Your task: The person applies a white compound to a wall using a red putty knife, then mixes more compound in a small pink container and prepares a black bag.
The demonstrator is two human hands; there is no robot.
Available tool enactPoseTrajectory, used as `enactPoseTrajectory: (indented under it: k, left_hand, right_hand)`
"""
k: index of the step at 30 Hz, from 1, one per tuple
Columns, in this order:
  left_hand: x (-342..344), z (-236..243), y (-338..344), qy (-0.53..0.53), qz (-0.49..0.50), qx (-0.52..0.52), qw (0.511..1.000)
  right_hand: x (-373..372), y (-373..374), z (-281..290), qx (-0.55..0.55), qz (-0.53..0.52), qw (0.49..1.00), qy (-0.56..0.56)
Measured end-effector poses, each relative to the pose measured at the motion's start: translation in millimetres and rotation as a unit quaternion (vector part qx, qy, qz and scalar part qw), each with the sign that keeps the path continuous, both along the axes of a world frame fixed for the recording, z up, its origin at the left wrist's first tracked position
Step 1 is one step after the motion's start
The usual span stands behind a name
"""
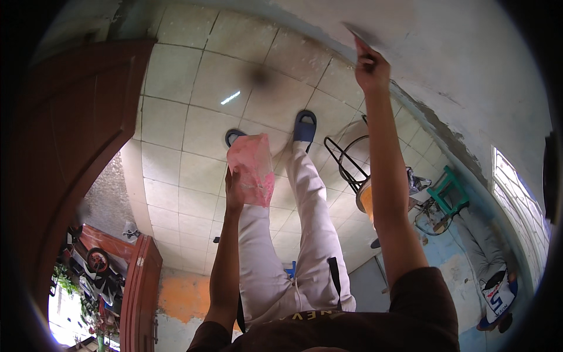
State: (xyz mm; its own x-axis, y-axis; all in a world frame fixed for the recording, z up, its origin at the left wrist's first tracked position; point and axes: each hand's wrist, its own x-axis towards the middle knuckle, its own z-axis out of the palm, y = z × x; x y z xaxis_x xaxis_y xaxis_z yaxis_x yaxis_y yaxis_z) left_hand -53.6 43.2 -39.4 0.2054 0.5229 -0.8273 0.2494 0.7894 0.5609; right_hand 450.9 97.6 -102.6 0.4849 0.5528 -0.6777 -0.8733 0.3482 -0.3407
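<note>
My right hand (pixel 372 69) is closed on a putty knife (pixel 359 33), whose thin metal blade is at the pale wall (pixel 446 53) at the upper right. Whether the blade touches the wall I cannot tell. Low in front of my body, my left hand (pixel 233 188) grips a pink item (pixel 253 161) smeared with pale material, a bag or soft container, held above my left leg.
Wooden doors (pixel 82 111) stand at left, a motorcycle (pixel 98 267) beyond. My sandals (pixel 305 124) are on the tiled floor (pixel 176 117). Rightward are a black metal-framed stool (pixel 337 158), an orange container (pixel 365 199), a green stool (pixel 446 193) and grey trousers (pixel 475 234), possibly worn by someone.
</note>
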Motion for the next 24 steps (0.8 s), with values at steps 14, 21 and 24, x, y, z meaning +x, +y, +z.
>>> enactPoseTrajectory:
  k: [14, 21, 24]
  left_hand:
    - [34, 4, -5, 0.018, -0.014, 0.055, 0.998]
    - [44, 11, -3, 0.037, -0.041, 0.023, 0.998]
    - [29, 6, -6, 0.055, -0.034, 0.009, 0.998]
  right_hand:
    - [-67, -40, 21, -0.157, -0.024, 0.987, 0.006]
    - [-47, 16, -113, -0.243, -0.010, 0.970, 0.015]
    - [-33, 37, -89, -0.159, -0.016, 0.987, 0.013]
